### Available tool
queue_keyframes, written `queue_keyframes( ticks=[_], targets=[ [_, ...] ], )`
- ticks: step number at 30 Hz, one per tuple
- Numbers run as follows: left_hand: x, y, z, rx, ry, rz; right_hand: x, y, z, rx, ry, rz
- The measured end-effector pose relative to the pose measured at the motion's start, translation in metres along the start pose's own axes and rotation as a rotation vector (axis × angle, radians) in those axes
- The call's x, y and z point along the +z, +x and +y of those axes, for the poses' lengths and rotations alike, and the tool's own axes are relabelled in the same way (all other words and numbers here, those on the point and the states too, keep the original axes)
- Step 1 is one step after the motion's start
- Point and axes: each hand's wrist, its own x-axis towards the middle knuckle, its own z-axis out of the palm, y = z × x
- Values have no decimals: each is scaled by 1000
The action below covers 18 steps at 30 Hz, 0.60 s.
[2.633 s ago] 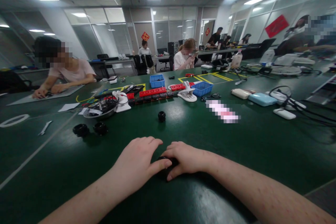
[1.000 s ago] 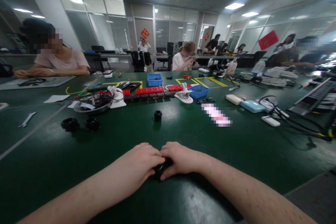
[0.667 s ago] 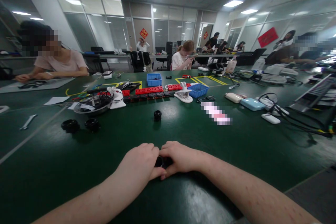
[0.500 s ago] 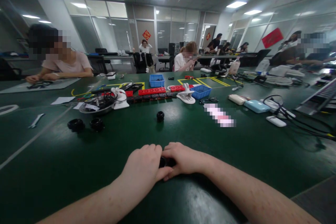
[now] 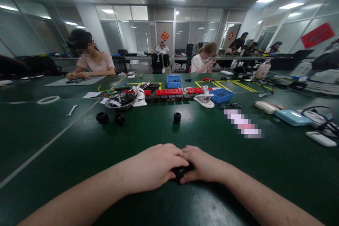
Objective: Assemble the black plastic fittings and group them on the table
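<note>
My left hand [image 5: 156, 167] is closed around a black round part [image 5: 181, 172] at the table's near side, its fingers curled over the top. From the other side my right hand [image 5: 203, 166] grips the same part, its thumb low in front. The fingers hide most of it, so its exact kind does not show. Farther out, a small black ribbed fitting like a cable gland [image 5: 177, 117] stands upright by itself. Two larger black fittings of the same look [image 5: 102, 118] sit close together to the left.
A wrench [image 5: 71, 110] lies at the left, near a metal bowl [image 5: 120, 104] of cables. Beyond are a red-and-black strip [image 5: 169, 92], a white clip stand [image 5: 204, 98] and a blue basket [image 5: 221, 95]. A light blue case [image 5: 292, 117] lies right. A co-worker [image 5: 92, 56] sits across the table.
The view has swung left, shifting everything rightward in the picture. My left hand has turned, its fingers now reaching farther over the black part; both hands still hold it.
</note>
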Motion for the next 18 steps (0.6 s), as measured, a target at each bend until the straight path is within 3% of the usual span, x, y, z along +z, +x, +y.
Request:
queue_keyframes(
  ticks=[7, 18],
  targets=[
    [14, 10, -1, -66, 161, -12, -2, 1, -2, -1, 6, -12],
    [33, 31, 13, -393, 411, 4, -1, 1, -2, 4, -62, 10]
  ],
)
